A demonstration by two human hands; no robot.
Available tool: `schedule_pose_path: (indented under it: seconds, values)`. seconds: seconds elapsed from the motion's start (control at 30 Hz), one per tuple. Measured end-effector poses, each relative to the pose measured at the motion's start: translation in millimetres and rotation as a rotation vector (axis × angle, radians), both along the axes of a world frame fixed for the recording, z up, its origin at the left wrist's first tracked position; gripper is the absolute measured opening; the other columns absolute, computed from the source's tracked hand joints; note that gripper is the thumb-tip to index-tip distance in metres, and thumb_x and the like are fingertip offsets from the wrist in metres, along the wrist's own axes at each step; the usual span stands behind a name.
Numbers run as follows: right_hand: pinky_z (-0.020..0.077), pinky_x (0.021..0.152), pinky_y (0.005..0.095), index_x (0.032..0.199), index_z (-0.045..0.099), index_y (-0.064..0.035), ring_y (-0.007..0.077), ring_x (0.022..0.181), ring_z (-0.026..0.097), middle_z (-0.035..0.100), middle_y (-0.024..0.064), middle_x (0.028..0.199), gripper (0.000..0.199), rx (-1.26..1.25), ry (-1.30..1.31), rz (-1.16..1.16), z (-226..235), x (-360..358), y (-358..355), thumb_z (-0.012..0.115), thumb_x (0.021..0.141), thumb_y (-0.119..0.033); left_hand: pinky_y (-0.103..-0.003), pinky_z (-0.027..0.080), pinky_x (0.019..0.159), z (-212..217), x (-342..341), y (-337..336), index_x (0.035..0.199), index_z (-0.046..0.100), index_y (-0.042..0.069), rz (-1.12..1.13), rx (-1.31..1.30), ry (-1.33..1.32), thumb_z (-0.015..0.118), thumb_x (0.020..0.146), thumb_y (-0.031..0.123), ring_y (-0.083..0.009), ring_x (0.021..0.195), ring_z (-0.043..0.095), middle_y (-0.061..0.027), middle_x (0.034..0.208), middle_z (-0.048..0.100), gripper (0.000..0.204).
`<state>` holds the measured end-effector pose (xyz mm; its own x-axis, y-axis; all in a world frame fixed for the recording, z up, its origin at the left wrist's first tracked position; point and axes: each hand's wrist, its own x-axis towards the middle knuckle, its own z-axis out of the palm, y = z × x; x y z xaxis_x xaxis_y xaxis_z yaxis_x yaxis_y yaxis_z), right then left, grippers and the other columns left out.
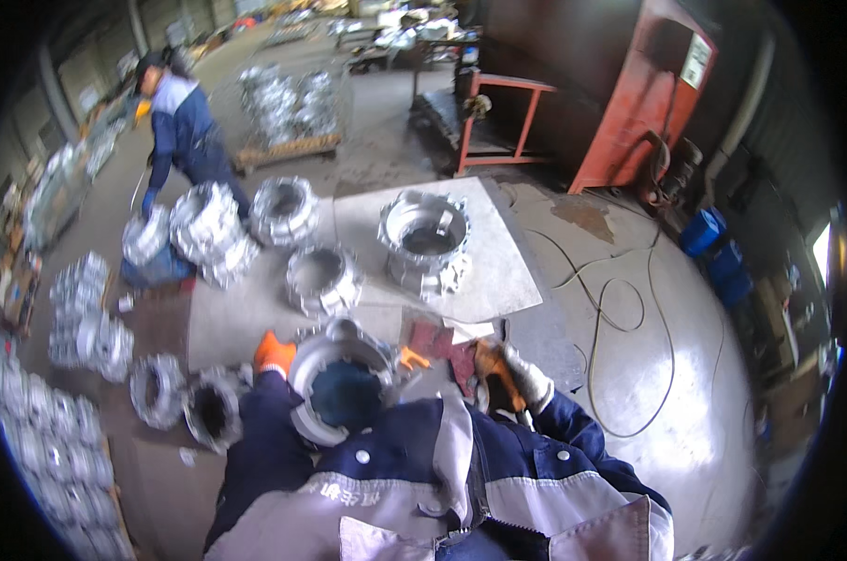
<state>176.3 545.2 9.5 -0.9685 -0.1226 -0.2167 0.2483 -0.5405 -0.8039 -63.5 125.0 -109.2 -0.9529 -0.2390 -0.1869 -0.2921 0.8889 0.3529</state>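
A round silver metal casting point(304, 369) with a wide opening stands right in front of my body. My left hand point(275, 355), in an orange glove, grips its left rim. On the right, my right hand point(528, 376), in a glove with a pale back, is closed around an orange and dark elongated object; its exact kind is not clear. A small orange piece point(412, 358) shows at the casting's right side. Dark red material point(456, 360) and a white sheet point(470, 331) lie between the casting and my right hand.
More castings, such as a tall one point(428, 248) on a pale floor sheet point(507, 271), stand ahead and left. Stacked castings point(54, 439) line the left. A co-worker point(185, 126) bends over castings. A hose point(620, 327), blue drums point(713, 243) and a red machine frame point(620, 112) are right.
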Motion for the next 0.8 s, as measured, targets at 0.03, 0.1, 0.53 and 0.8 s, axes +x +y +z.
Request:
schedule_pose_path:
  seconds: [0.03, 0.1, 0.53, 0.8]
  values:
    - [0.0319, 0.1, 0.0303, 0.128, 0.04, -0.002, 0.0169, 0.116, 0.043, 0.045, 0.0069, 0.129, 0.051, 0.162, -0.036, -0.024, -0.2, 5.5, -6.5, 0.038, 0.094, -0.039, -0.039, 0.042, 0.091, -3.2, -4.7, -7.0, 0.117, 0.048, 0.002, -0.023, -0.04, -0.027, 0.066, 0.067, 0.036, -0.035, 0.108, 0.051, -0.0199, 0.115, 0.055, 0.063]
    - [0.0323, 0.1, 0.0286, 0.129, 0.04, -0.0016, 0.0156, 0.115, 0.045, 0.045, 0.0071, 0.128, 0.049, 0.073, -0.103, -0.088, -2.4, 10.1, -17.0, 0.035, 0.095, -0.037, -0.04, 0.041, 0.092, -15.4, -14.0, -19.8, 0.117, 0.048, 0.001, -0.11, -0.16, -0.143, 0.071, 0.062, 0.045, -0.0357, 0.109, 0.051, -0.0195, 0.116, 0.055, 0.074]
    - [0.0444, 0.088, 0.029, 0.119, 0.05, -0.003, 0.0157, 0.096, 0.057, 0.058, 0.0068, 0.11, 0.04, -0.069, -0.286, -0.304, -27.2, 9.7, -12.3, 0.053, 0.089, -0.029, -0.04, 0.039, 0.094, -44.5, 0.9, -44.6, 0.113, 0.058, 0.006, -0.12, -0.185, -0.419, 0.067, 0.064, 0.053, -0.0316, 0.113, 0.049, -0.0176, 0.119, 0.053, 0.068]
    - [0.0442, 0.089, 0.0386, 0.121, 0.045, -0.0011, 0.0264, 0.098, 0.057, 0.058, 0.0135, 0.11, 0.051, -0.424, -0.232, -0.06, -13.0, 7.7, 12.2, 0.06, 0.081, -0.029, -0.042, 0.045, 0.085, 10.7, 61.7, -70.8, 0.099, 0.065, 0.009, 0.136, -0.243, -0.202, 0.064, 0.064, 0.049, -0.0342, 0.1, 0.056, -0.0162, 0.105, 0.061, 0.053]
